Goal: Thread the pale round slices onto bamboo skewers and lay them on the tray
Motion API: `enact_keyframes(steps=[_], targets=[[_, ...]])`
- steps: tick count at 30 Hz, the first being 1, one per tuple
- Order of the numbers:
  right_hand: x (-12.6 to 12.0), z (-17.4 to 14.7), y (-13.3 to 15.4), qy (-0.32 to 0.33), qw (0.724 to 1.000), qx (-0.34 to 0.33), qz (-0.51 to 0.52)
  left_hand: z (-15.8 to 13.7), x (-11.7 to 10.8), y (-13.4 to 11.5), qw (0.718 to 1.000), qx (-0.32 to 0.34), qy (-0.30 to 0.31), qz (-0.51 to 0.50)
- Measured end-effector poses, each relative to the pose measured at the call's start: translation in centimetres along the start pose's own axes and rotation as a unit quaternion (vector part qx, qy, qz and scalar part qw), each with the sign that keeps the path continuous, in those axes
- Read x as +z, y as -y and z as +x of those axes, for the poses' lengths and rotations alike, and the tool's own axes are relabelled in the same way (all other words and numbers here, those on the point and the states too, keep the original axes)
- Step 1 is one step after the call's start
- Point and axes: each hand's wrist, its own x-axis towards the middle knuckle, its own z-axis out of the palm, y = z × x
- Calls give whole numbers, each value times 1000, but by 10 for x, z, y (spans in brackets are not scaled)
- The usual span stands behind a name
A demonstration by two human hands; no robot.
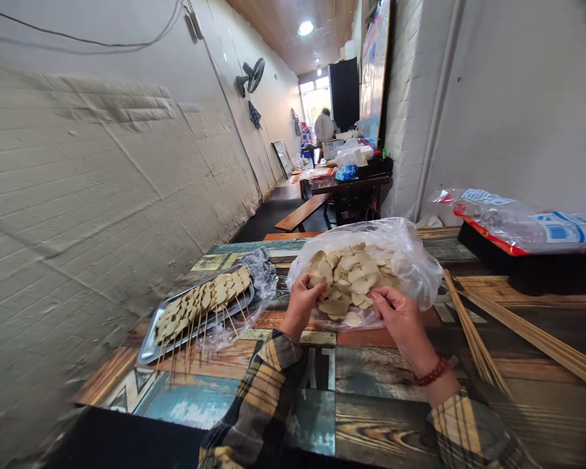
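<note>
Small eatery or snack shop, by look: long narrow room, white brick-patterned wall (78, 169), bright doorway (312, 98) at far end. Wooden bench (303, 212) beside dark table (339, 184); wall fan (255, 75); large poster board (375, 65). On near plank-patterned table (371, 417): metal tray (147, 352) with skewered slices (202, 303), bundled bamboo skewers (532, 331), plastic-wrapped black containers (527, 266).

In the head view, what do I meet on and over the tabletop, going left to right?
Shiny silver metal tray → crumpled grey bundle → left hand → pile of flat beige pieces → right hand → long thin tan sticks.
</note>
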Motion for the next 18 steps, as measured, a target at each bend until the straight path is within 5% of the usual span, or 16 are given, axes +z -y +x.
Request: enact_keyframes(steps=[7, 18], targets=[[5, -8, 4, 93, 993, 65, 19, -25, -9, -9, 988, -40, 30, -149], [16, -26, 2, 212, 971, 96, -56, -23, -27, 2, 972, -33, -66, -225]])
